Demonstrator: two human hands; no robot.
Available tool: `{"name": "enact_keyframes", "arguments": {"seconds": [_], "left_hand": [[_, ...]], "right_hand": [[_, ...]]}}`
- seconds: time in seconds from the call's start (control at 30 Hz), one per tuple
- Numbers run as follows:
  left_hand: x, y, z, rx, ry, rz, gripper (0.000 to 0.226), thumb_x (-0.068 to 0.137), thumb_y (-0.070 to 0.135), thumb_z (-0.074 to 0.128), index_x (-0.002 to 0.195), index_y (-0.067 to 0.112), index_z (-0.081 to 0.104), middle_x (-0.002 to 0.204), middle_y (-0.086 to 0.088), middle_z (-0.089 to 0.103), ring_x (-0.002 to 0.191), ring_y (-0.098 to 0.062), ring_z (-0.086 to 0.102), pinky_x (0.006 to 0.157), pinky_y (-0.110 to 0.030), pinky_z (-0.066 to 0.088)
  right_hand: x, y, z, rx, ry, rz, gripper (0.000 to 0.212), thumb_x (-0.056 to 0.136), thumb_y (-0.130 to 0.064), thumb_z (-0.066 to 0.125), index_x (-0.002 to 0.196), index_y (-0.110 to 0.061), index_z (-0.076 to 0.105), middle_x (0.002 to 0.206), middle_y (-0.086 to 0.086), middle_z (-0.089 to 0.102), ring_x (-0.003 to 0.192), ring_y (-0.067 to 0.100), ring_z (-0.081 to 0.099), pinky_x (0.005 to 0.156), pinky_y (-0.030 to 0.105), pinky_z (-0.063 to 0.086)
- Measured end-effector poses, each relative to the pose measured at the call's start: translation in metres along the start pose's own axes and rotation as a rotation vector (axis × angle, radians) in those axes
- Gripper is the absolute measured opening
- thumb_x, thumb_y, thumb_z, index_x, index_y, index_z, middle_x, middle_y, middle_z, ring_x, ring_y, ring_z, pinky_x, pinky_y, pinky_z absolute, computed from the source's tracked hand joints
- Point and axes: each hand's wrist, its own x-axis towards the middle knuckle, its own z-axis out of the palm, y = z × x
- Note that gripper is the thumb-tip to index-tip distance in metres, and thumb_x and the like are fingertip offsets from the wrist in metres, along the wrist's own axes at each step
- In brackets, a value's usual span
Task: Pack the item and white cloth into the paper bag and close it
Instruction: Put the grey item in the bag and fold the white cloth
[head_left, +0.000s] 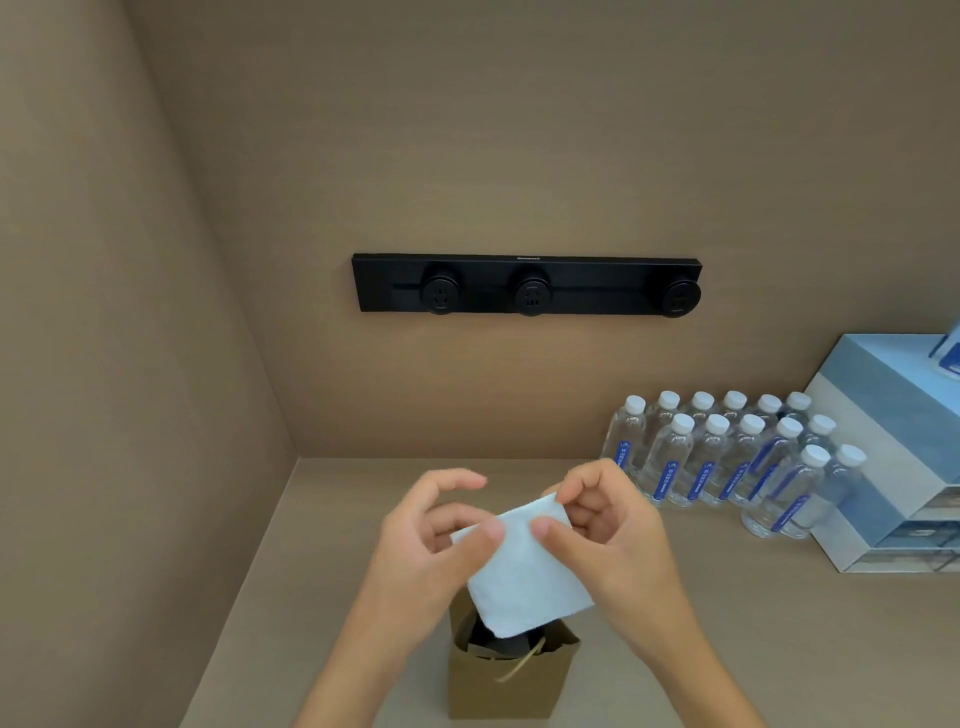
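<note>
A small brown paper bag (509, 686) stands open on the counter near the bottom middle, its twine handle hanging over the front. Inside it I see a dark item (496, 642), mostly hidden. A folded white cloth (524, 571) hangs just above the bag's mouth, its lower edge dipping toward the opening. My left hand (431, 540) pinches the cloth's upper left corner with thumb and fingers. My right hand (602, 525) pinches its upper right corner.
Several water bottles (727, 462) with white caps stand at the right rear of the beige counter (727, 623). A stack of blue and white boxes (893, 457) sits at the far right. A black socket strip (527, 283) is on the back wall. A side wall closes the left.
</note>
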Motion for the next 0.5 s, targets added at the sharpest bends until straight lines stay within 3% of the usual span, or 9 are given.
{"name": "enact_keyframes", "arguments": {"seconds": [0.1, 0.17, 0.23, 0.3, 0.4, 0.5], "left_hand": [[0.005, 0.000, 0.009, 0.108, -0.011, 0.008, 0.015, 0.076, 0.025, 0.074, 0.088, 0.017, 0.077, 0.079, -0.015, 0.075, 0.065, -0.011, 0.066, 0.055, -0.020, 0.049], [0.006, -0.005, 0.016, 0.023, 0.085, -0.001, 0.013, 0.078, 0.024, 0.073, 0.082, 0.012, 0.076, 0.080, -0.019, 0.075, 0.064, -0.013, 0.066, 0.053, -0.020, 0.049], [0.006, -0.012, 0.023, -0.069, 0.155, -0.026, 0.013, 0.078, 0.025, 0.074, 0.081, 0.013, 0.076, 0.077, -0.017, 0.076, 0.065, -0.016, 0.067, 0.053, -0.021, 0.050], [0.004, -0.021, 0.026, -0.124, 0.184, -0.058, 0.013, 0.078, 0.025, 0.074, 0.082, 0.013, 0.077, 0.075, -0.012, 0.077, 0.065, -0.017, 0.068, 0.054, -0.022, 0.052], [-0.001, -0.040, 0.020, -0.050, 0.209, -0.088, 0.005, 0.083, 0.019, 0.074, 0.080, 0.019, 0.077, 0.075, -0.005, 0.080, 0.064, -0.013, 0.070, 0.056, -0.018, 0.054], [-0.010, -0.070, 0.004, 0.431, 0.146, -0.081, 0.021, 0.080, 0.015, 0.078, 0.072, 0.035, 0.077, 0.068, 0.028, 0.071, 0.059, 0.003, 0.061, 0.057, -0.008, 0.048]], "right_hand": [[0.004, -0.003, 0.001, 0.075, 0.021, 0.012, 0.030, 0.073, -0.005, 0.073, 0.094, -0.021, 0.061, 0.072, 0.002, 0.068, 0.066, 0.016, 0.063, 0.057, 0.023, 0.050], [0.003, 0.000, -0.001, 0.347, 0.059, 0.112, 0.032, 0.075, -0.009, 0.074, 0.105, -0.012, 0.064, 0.078, 0.010, 0.068, 0.069, 0.021, 0.065, 0.058, 0.027, 0.053], [-0.003, 0.011, 0.002, 0.556, -0.031, 0.249, 0.036, 0.081, -0.014, 0.069, 0.114, 0.001, 0.062, 0.095, 0.020, 0.066, 0.084, 0.028, 0.065, 0.068, 0.035, 0.055], [-0.011, 0.023, 0.008, 0.610, -0.068, 0.344, 0.041, 0.084, -0.013, 0.069, 0.116, 0.010, 0.058, 0.105, 0.025, 0.064, 0.093, 0.033, 0.063, 0.077, 0.040, 0.053], [-0.014, 0.037, 0.008, 0.646, 0.264, 0.328, 0.023, 0.080, -0.009, 0.073, 0.099, 0.001, 0.066, 0.090, 0.016, 0.067, 0.080, 0.027, 0.064, 0.065, 0.037, 0.053], [-0.015, 0.040, -0.004, 0.342, 0.479, 0.191, 0.007, 0.077, -0.014, 0.073, 0.076, -0.016, 0.066, 0.071, -0.002, 0.065, 0.063, 0.013, 0.061, 0.048, 0.026, 0.049]]}}
